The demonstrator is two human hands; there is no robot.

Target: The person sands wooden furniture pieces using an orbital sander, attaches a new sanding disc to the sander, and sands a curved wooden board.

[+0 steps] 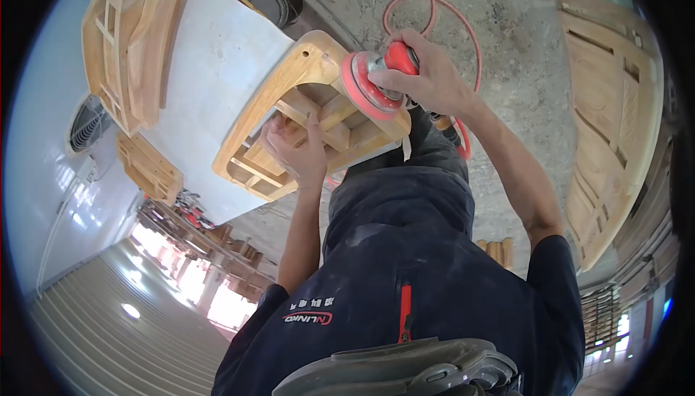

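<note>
- Light wooden frame (334, 114) with inner slats is sitting at the near edge of the white counter (217, 48), end jutting past it toward the person's lap. Can't tell what is supporting that end.
- Farther along the counter, a stack of wooden frames (134, 41) is standing at upper left, well apart from the hands; a smaller frame (150, 168) is lying lower down on the left.
- Dark round container (279, 9) is standing just beyond the counter's edge.
- Red hose (474, 34) is looping over the concrete floor (521, 56), passing behind the right forearm.
- Large wooden panel (604, 121) is standing off to the right, clear of the arm.
- In the way: left hand (295, 153) is covering some slats; red sander (371, 86) is hiding part of the frame's right end.
- Right arm is reaching up and inward, elbow bent. Right hand (427, 70) is holding the sander, fingers (394, 79) closing round its red top, pad tilting up on edge and facing the frame's end. Can't tell if pad is touching wood.
- Left arm is running nearly straight up to the frame. Hand is resting at the slats, thumb standing apart, other fingers curling in among the wood, partly hidden; can't tell how firmly they're gripping.
</note>
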